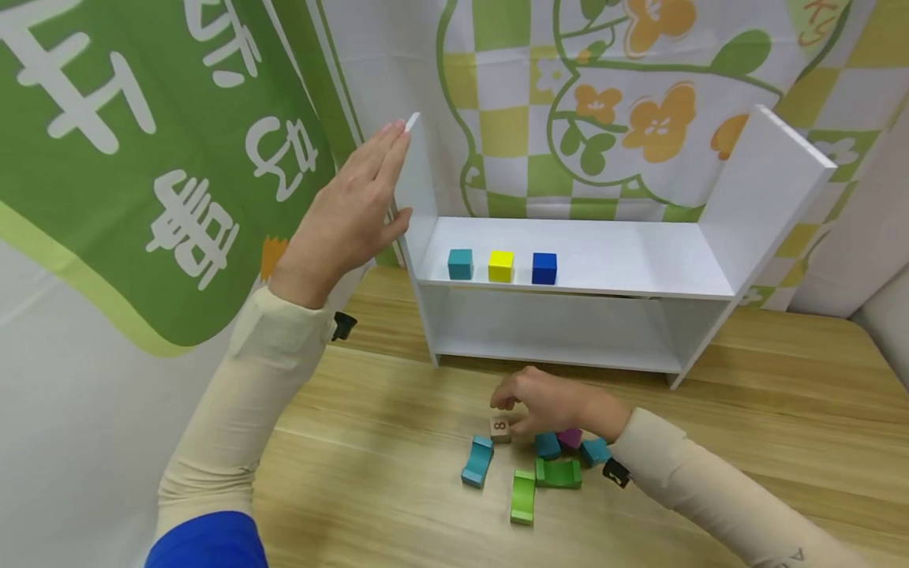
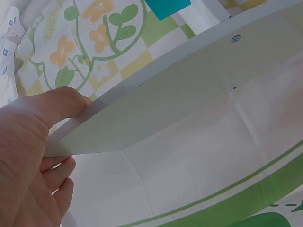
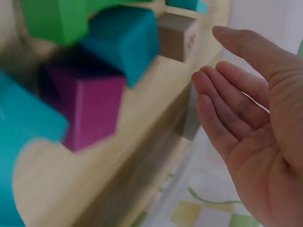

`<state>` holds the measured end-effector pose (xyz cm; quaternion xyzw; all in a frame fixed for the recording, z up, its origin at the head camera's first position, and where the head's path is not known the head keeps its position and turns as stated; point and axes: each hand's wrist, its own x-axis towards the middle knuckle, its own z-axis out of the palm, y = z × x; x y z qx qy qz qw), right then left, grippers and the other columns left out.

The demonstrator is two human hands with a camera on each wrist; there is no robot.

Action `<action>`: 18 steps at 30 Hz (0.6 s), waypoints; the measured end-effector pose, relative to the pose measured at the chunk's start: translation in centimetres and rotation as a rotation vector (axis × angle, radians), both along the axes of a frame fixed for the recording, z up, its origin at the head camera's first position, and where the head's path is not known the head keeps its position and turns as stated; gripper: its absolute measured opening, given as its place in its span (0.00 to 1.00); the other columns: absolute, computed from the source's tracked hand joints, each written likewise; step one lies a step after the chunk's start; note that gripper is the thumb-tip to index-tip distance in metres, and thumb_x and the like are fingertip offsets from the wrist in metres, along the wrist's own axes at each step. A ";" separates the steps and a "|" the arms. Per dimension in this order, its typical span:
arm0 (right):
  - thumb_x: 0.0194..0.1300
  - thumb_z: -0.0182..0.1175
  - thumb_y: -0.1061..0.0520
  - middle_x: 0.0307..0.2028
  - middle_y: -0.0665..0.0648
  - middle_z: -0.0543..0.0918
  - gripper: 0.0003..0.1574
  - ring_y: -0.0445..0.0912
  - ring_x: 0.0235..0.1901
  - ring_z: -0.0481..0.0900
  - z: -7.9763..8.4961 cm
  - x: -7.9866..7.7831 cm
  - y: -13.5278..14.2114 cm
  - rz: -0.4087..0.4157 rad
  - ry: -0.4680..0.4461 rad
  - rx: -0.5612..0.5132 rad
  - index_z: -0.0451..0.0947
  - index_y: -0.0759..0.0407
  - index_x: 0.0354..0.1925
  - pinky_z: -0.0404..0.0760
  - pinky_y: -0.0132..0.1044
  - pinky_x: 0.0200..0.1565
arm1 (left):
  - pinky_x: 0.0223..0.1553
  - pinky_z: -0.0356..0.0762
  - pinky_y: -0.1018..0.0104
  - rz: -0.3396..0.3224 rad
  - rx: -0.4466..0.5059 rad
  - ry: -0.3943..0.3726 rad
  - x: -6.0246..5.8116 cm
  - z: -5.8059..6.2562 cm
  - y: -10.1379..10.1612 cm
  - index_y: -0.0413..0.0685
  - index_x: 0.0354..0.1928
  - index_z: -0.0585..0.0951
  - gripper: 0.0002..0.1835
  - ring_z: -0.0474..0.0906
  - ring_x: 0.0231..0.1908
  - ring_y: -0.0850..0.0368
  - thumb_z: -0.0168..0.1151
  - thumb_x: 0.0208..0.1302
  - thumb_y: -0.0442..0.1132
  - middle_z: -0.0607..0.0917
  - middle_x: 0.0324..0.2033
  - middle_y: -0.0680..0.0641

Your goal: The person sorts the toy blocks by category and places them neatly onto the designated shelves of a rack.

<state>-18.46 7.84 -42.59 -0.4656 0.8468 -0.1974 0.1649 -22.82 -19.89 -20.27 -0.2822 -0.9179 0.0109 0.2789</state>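
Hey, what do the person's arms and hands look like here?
The left sleeve and right sleeve are cream; the right has a dark triangular mark. Blue fabric covers the upper left arm. Small black pieces show at both wrists. The left hand and right hand are gloveless.

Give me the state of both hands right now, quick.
Left hand: closed, gripping the white shelf's side panel.
Right hand: open, holding nothing, beside the numbered wooden block.
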 end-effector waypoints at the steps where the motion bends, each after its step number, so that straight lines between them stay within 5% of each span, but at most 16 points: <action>1: 0.58 0.68 0.54 0.48 0.55 0.85 0.24 0.43 0.46 0.81 -0.4 0.1 -0.1 -0.008 -0.007 -0.001 0.80 0.59 0.53 0.85 0.38 0.50 | 0.79 0.46 0.60 0.000 0.000 0.000 0.0 0.0 0.0 0.41 0.76 0.47 0.46 0.44 0.77 0.52 0.62 0.63 0.40 0.49 0.77 0.45; 18: 0.56 0.68 0.54 0.46 0.49 0.85 0.20 0.38 0.44 0.79 -3.4 0.1 -0.3 -0.065 -0.003 -0.030 0.82 0.54 0.48 0.82 0.28 0.47 | 0.79 0.45 0.60 -0.009 0.009 0.002 0.0 -0.1 0.0 0.41 0.76 0.47 0.46 0.44 0.77 0.51 0.62 0.63 0.40 0.49 0.77 0.45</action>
